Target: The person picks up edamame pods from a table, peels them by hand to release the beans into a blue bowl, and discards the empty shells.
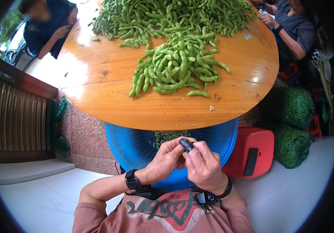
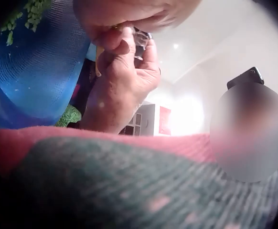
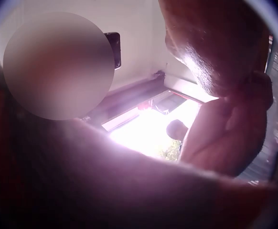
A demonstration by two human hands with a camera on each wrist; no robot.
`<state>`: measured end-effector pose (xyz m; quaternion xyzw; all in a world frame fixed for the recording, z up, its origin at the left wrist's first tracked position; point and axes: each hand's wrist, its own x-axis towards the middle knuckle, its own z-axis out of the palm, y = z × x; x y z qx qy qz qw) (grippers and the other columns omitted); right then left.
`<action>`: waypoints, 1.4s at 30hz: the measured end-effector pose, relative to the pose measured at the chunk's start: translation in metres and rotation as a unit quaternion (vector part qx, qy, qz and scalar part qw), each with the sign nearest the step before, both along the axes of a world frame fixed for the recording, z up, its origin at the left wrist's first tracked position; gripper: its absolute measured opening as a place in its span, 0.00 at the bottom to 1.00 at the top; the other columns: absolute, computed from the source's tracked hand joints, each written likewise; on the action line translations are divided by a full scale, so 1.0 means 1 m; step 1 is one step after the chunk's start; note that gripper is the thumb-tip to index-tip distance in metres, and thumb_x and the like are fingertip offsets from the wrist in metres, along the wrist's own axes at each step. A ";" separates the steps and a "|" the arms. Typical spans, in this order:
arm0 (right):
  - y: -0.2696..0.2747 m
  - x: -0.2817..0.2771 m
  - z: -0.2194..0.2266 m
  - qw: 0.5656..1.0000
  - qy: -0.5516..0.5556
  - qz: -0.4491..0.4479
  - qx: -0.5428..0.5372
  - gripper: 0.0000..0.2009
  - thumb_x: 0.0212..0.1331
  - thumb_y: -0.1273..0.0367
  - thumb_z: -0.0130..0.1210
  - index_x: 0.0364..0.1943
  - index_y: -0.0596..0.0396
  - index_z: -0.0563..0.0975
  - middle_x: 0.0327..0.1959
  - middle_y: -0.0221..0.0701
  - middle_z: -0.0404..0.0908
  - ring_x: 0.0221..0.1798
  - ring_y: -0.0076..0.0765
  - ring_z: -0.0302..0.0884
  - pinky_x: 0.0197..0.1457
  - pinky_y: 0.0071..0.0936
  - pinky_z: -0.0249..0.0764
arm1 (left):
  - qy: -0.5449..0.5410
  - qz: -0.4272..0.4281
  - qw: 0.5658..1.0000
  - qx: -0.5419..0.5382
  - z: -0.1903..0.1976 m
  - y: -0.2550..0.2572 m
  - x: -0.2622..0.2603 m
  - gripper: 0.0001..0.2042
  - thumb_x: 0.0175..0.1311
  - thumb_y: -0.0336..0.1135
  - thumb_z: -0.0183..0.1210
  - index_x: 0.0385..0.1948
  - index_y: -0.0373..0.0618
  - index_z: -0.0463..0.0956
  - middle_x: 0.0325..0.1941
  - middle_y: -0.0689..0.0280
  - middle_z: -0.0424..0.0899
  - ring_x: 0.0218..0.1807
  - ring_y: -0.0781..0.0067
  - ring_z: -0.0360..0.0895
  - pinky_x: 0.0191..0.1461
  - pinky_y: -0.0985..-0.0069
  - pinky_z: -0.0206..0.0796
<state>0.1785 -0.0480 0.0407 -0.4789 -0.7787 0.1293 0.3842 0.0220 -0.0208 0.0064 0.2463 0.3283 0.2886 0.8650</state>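
In the head view my left hand [image 1: 165,159] and right hand [image 1: 205,167] meet over the blue basin [image 1: 130,155]. My right fingers pinch a small black piece [image 1: 186,145] that looks like a finger cover. The left fingers curl close against its upper end; I cannot tell what they hold. Shelled green beans [image 1: 170,136] lie in the basin, partly hidden by the table edge and hands. In the left wrist view the right hand [image 2: 122,71] has its thumb and fingers raised to the left hand's fingertips. The right wrist view is dark and glary.
A wooden table [image 1: 97,93] bears a small heap of green pods [image 1: 170,66] before a larger pile [image 1: 174,15]. A red stool [image 1: 248,151] stands right of the basin, beside full green net sacks [image 1: 291,143]. Two other people sit at the table's far sides.
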 end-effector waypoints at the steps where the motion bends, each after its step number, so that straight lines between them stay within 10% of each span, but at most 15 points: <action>1: -0.003 0.002 0.004 0.997 0.022 -0.015 -0.073 0.11 0.56 0.81 0.58 0.44 0.67 0.77 0.37 0.41 0.75 0.31 0.41 0.81 0.28 0.36 0.77 | 0.001 -0.001 1.000 0.000 0.004 0.000 -0.001 0.13 0.81 0.36 0.45 0.55 0.43 0.77 0.29 0.73 0.78 0.26 0.85 0.69 0.25 0.84 0.59; 7: 0.002 0.025 -0.002 0.989 0.068 -0.094 -0.088 0.12 0.57 0.81 0.59 0.46 0.64 0.77 0.39 0.41 0.74 0.33 0.47 0.79 0.35 0.38 0.77 | 0.048 -0.018 0.993 0.108 0.004 0.007 -0.002 0.14 0.78 0.32 0.48 0.59 0.39 0.72 0.46 0.63 0.82 0.36 0.80 0.76 0.33 0.82 0.69; 21: -0.013 0.042 0.008 0.938 0.207 -0.071 -0.270 0.10 0.53 0.78 0.63 0.40 0.62 0.79 0.30 0.36 0.74 0.29 0.38 0.75 0.33 0.30 0.72 | 0.051 -0.017 0.992 0.117 0.004 0.012 0.002 0.05 0.70 0.26 0.55 0.43 0.39 0.77 0.35 0.65 0.82 0.35 0.74 0.79 0.40 0.75 0.71; 22: -0.017 0.056 0.011 0.924 0.221 -0.081 -0.302 0.10 0.52 0.78 0.63 0.39 0.62 0.80 0.28 0.35 0.73 0.27 0.36 0.74 0.32 0.29 0.70 | 0.169 -0.077 0.902 0.390 0.002 0.015 -0.005 0.05 0.67 0.25 0.57 0.42 0.39 0.77 0.35 0.60 0.82 0.35 0.66 0.80 0.40 0.72 0.72; 23: -0.019 0.071 0.021 0.922 0.218 -0.093 -0.307 0.10 0.49 0.78 0.65 0.38 0.62 0.81 0.26 0.34 0.72 0.25 0.32 0.72 0.30 0.28 0.68 | 0.271 -0.129 0.721 0.625 0.002 0.020 -0.010 0.06 0.64 0.25 0.58 0.41 0.38 0.76 0.36 0.56 0.82 0.36 0.59 0.81 0.40 0.68 0.73; 28: -0.037 0.137 0.055 0.964 -0.018 -0.179 -0.196 0.12 0.49 0.77 0.64 0.39 0.65 0.80 0.32 0.38 0.79 0.29 0.35 0.76 0.35 0.29 0.72 | 0.319 -0.144 0.693 0.630 0.051 0.070 -0.001 0.10 0.63 0.24 0.60 0.45 0.37 0.77 0.43 0.52 0.81 0.42 0.47 0.81 0.44 0.59 0.76; 30: -0.035 0.139 0.051 0.949 0.009 -0.222 -0.225 0.11 0.52 0.77 0.62 0.41 0.65 0.80 0.34 0.39 0.80 0.29 0.36 0.76 0.36 0.29 0.73 | 0.390 -0.044 0.610 0.689 0.055 0.096 0.016 0.14 0.62 0.24 0.58 0.49 0.38 0.74 0.44 0.53 0.77 0.38 0.43 0.79 0.41 0.55 0.74; 36: -0.003 0.106 0.017 0.941 0.153 -0.203 -0.221 0.02 0.61 0.78 0.54 0.35 0.63 0.75 0.24 0.34 0.71 0.24 0.26 0.69 0.28 0.27 0.65 | 0.506 -0.094 0.532 0.673 0.036 0.127 0.042 0.15 0.60 0.23 0.57 0.49 0.39 0.73 0.40 0.54 0.73 0.37 0.42 0.78 0.39 0.55 0.73; 40: 0.011 0.061 0.011 0.862 0.360 -0.194 -0.300 0.08 0.69 0.72 0.54 0.46 0.59 0.81 0.20 0.20 0.69 0.19 0.14 0.65 0.22 0.17 0.61 | 0.452 -0.078 0.561 0.689 0.039 0.111 0.034 0.10 0.62 0.23 0.57 0.45 0.39 0.76 0.38 0.55 0.75 0.36 0.45 0.79 0.37 0.57 0.73; 42: 0.011 0.050 0.014 0.811 0.460 -0.122 -0.342 0.11 0.71 0.70 0.54 0.51 0.63 0.79 0.21 0.18 0.69 0.20 0.12 0.64 0.21 0.15 0.59 | 0.301 -0.031 0.707 0.640 0.044 0.090 0.027 0.06 0.63 0.24 0.57 0.40 0.39 0.77 0.33 0.56 0.78 0.34 0.49 0.79 0.36 0.62 0.72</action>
